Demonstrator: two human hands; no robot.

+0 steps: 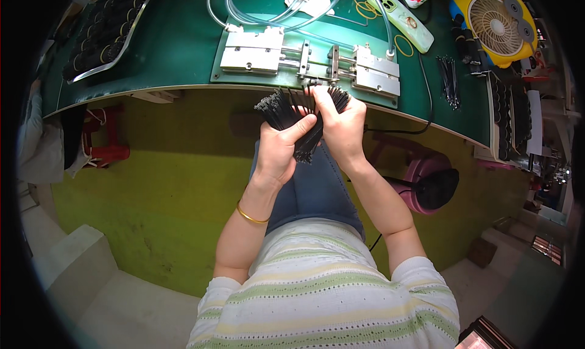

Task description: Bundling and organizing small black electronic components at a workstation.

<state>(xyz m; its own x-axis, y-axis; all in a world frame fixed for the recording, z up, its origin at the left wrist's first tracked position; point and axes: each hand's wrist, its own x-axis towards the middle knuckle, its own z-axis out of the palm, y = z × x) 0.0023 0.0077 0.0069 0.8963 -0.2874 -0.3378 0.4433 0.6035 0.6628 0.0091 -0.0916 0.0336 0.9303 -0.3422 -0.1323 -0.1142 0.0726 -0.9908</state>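
A bundle of thin black strands [306, 143] held at the front edge of the green bench [177, 50], seen from above. The grip is two-handed and closed on the strands: the left hand [279, 146] clasps the left side with its thumb laid across the front, while the right hand [342, 128] encloses the right side, its fingers reaching up toward the middle. The strands converge below the hands and spread above them, mainly in two fans; this hold probably serves to keep the mass together below while the upper ends remain separable. The central position appears chosen to bring those ends close to the gap between the left metal block [251, 51] and the right metal block [376, 71]; whether any strand touches the fixture cannot be told, since the fingers cover the spot. Clear tubes [244, 18] lie behind the blocks, limiting room at the rear. Right of the fixture, a black cable [431, 96] runs over the bench edge, near the right forearm's side. Beyond it lie a loose group of black strands [448, 81], a phone [402, 21] and a yellow fan [496, 26]; at far left stands a metal-rimmed tray [129, 37] of dark rolls.
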